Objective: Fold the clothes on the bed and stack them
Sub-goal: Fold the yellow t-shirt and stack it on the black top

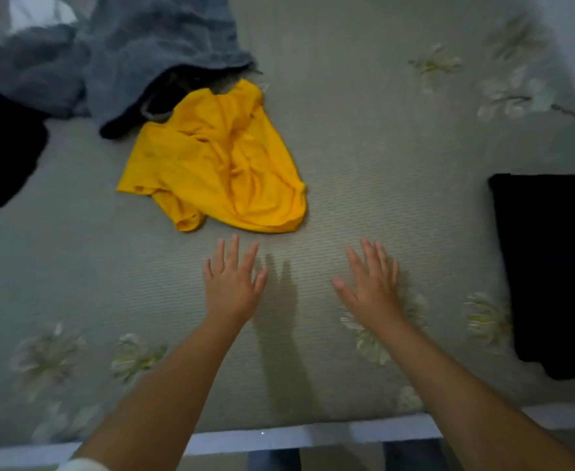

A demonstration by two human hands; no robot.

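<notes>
Both bare forearms come in from the bottom edge, cut off at the elbows, and reach out over the pale grey-green bedspread with faded flower prints (364,147). Left hand (233,283) has its fingers straight and spread, nothing in its grip; right hand (372,287) is the same, released and flat, palm down. Can't really tell if they're touching the bed or just hovering over it, though there's a shadow between them.

Crumpled bright yellow t-shirt (218,164) sits at about 12 o'clock from the left hand, near the fingertips but apart from them, unfolded. At roughly 11 o'clock from it there's a rumpled blue-grey garment (143,45) that looks like soft jersey, running off the top edge. It lies over something dark (156,107) poking out by the yellow shirt, too hidden to name.

Far left at 9 o'clock, a black garment (3,158) is cut off by the frame. Over at 3 o'clock, a flat folded black cloth (551,266) lies on the bed, its right side out of shot. Everything's a bit blurry, so fabric details are a guess at best.
</notes>
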